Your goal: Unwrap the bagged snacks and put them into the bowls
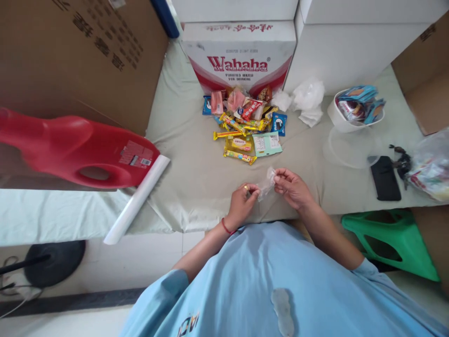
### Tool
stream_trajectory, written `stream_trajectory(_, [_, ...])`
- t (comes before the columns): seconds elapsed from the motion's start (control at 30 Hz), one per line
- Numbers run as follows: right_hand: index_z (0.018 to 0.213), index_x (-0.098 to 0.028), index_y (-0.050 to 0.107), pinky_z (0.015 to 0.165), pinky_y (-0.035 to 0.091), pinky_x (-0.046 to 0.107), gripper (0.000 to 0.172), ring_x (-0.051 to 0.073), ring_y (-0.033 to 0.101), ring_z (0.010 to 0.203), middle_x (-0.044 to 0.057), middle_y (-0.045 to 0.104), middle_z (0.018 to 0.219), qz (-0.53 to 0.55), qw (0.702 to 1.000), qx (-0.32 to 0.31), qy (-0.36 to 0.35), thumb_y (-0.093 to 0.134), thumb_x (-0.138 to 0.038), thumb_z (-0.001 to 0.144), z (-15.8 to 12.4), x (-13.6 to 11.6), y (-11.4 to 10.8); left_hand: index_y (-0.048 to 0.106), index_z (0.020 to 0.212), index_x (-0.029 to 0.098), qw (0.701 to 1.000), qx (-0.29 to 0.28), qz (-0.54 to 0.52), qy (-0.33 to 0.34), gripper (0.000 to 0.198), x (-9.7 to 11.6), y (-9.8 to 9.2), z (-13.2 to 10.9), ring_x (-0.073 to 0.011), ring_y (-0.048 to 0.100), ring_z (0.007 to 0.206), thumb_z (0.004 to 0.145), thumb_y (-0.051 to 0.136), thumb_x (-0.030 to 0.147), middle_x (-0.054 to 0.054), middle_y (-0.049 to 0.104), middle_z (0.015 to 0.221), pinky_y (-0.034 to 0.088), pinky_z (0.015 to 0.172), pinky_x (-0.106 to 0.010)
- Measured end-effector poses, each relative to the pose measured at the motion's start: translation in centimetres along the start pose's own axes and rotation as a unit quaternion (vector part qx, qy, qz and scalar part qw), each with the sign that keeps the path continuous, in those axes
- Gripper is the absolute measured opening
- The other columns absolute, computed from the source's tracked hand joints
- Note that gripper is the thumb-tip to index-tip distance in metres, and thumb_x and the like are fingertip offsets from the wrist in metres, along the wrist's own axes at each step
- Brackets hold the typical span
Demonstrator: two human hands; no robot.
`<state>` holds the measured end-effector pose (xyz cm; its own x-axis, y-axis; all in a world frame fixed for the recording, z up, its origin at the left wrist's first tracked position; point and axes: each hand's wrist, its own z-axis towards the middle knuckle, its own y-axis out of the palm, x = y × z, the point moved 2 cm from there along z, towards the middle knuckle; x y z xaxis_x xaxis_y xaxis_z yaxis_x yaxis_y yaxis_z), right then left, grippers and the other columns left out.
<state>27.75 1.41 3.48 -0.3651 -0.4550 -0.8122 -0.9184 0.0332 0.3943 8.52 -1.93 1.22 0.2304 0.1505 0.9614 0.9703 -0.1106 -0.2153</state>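
Between my two hands stretches a small clear plastic bag [266, 186], crumpled, held just above the cloth near the table's front edge. My left hand [244, 200] pinches its lower left end between thumb and fingers. At its upper right end, my right hand [293, 188] grips it the same way. Beyond my hands lies a pile of wrapped snacks [245, 124] in yellow, red, pink and blue packets. A pale green packet [267, 144] and a yellow stick packet [240, 157] are the nearest of these.
A Wahaba-style water carton [242, 56] stands behind the snacks. Crumpled white plastic [308, 96], a white tub [338, 117] of packets, a clear lid [351, 147] and a phone [385, 178] lie right. Left are a red jug [73, 145] and a plastic roll [138, 201].
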Motion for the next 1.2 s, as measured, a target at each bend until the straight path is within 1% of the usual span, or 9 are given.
stream_trajectory(0.13, [0.094,-0.022,0.071,0.052,0.034,0.023,0.045,0.008,0.042,0.059,-0.004,0.056,0.074,0.012,1.0,0.004,0.017,0.098,-0.043,0.063,0.0,0.0,-1.1,0.067,0.089,0.021,0.996,0.032,-0.069,-0.045,0.019,-0.5,-0.6,-0.1,-0.016,0.059,0.077,0.089,0.067,0.039,-0.001,0.068,0.083,0.047,0.074,-0.028])
stream_trajectory(0.3, [0.097,-0.022,0.072,0.049,0.031,0.022,0.042,0.007,0.036,0.055,-0.006,0.052,0.071,0.029,0.999,0.023,0.023,0.094,-0.038,0.065,0.1,-0.7,-2.5,0.057,0.079,0.022,0.983,0.06,-0.157,-0.066,0.014,-0.3,-1.7,0.4,-0.0167,0.063,0.089,0.084,0.06,0.035,-0.002,0.068,0.088,0.05,0.083,-0.029])
stream_trajectory(0.57, [0.093,-0.023,0.074,0.053,0.034,0.02,0.04,0.007,0.04,0.057,-0.006,0.053,0.069,-0.02,0.999,0.029,0.0,0.095,-0.041,0.064,-0.1,-1.7,-3.6,0.056,0.092,0.022,0.91,-0.018,-0.388,-0.149,0.028,-0.2,-2.6,-0.2,-0.0202,0.072,0.096,0.079,0.073,0.041,-0.005,0.072,0.114,0.054,0.08,-0.03])
stream_trajectory(0.67, [0.093,-0.023,0.074,0.055,0.036,0.021,0.04,0.007,0.042,0.058,-0.005,0.056,0.071,-0.019,1.0,0.005,0.01,0.095,-0.043,0.065,-0.3,-1.3,-2.8,0.052,0.124,0.026,0.932,-0.028,-0.334,-0.141,0.05,-0.3,-2.0,-0.4,-0.0244,0.074,0.104,0.083,0.073,0.046,-0.009,0.065,0.134,0.056,0.083,-0.036])
stream_trajectory(0.8, [0.095,-0.023,0.073,0.054,0.036,0.022,0.04,0.008,0.042,0.058,-0.005,0.056,0.071,-0.014,0.999,-0.024,0.025,0.094,-0.043,0.067,-0.5,-0.7,-1.6,0.041,0.152,0.024,0.999,-0.024,-0.041,-0.015,0.09,0.1,-1.1,-0.1,-0.0335,0.061,0.132,0.073,0.084,0.032,-0.017,0.055,0.149,0.052,0.107,-0.05])
stream_trajectory(0.9, [0.096,-0.023,0.073,0.054,0.036,0.022,0.039,0.008,0.043,0.058,-0.005,0.057,0.072,-0.007,0.999,-0.036,0.034,0.094,-0.042,0.068,-0.5,-0.4,-1.2,0.056,0.145,0.022,0.983,0.024,0.137,0.12,0.065,0.9,-0.7,0.0,-0.034,0.049,0.145,0.084,0.075,0.032,-0.014,0.06,0.147,0.036,0.123,-0.056])
stream_trajectory(1.0, [0.097,-0.022,0.073,0.053,0.035,0.02,0.041,0.007,0.043,0.057,-0.005,0.057,0.071,0.004,0.998,-0.039,0.045,0.094,-0.042,0.067,-0.6,-0.5,-1.2,0.073,0.113,0.024,0.974,0.078,0.14,0.159,0.023,1.4,-0.8,0.2,-0.0307,0.053,0.139,0.098,0.062,0.035,-0.01,0.073,0.124,0.037,0.123,-0.053])
stream_trajectory(1.1, [0.098,-0.023,0.073,0.054,0.036,0.02,0.043,0.006,0.043,0.057,-0.006,0.056,0.071,0.013,0.998,-0.03,0.05,0.096,-0.041,0.066,-0.7,-0.5,-1.4,0.073,0.099,0.023,0.989,0.12,0.002,0.091,0.026,1.2,-1.1,0.5,-0.0259,0.064,0.117,0.103,0.056,0.043,-0.008,0.075,0.107,0.049,0.107,-0.044])
stream_trajectory(1.2, [0.099,-0.023,0.073,0.055,0.036,0.021,0.046,0.007,0.043,0.058,-0.006,0.057,0.074,0.005,0.999,-0.023,0.049,0.096,-0.042,0.065,-0.6,-0.1,-1.8,0.067,0.093,0.022,0.973,0.147,-0.176,-0.031,0.031,0.6,-1.0,0.8,-0.0171,0.062,0.078,0.101,0.059,0.05,-0.003,0.069,0.086,0.052,0.075,-0.031])
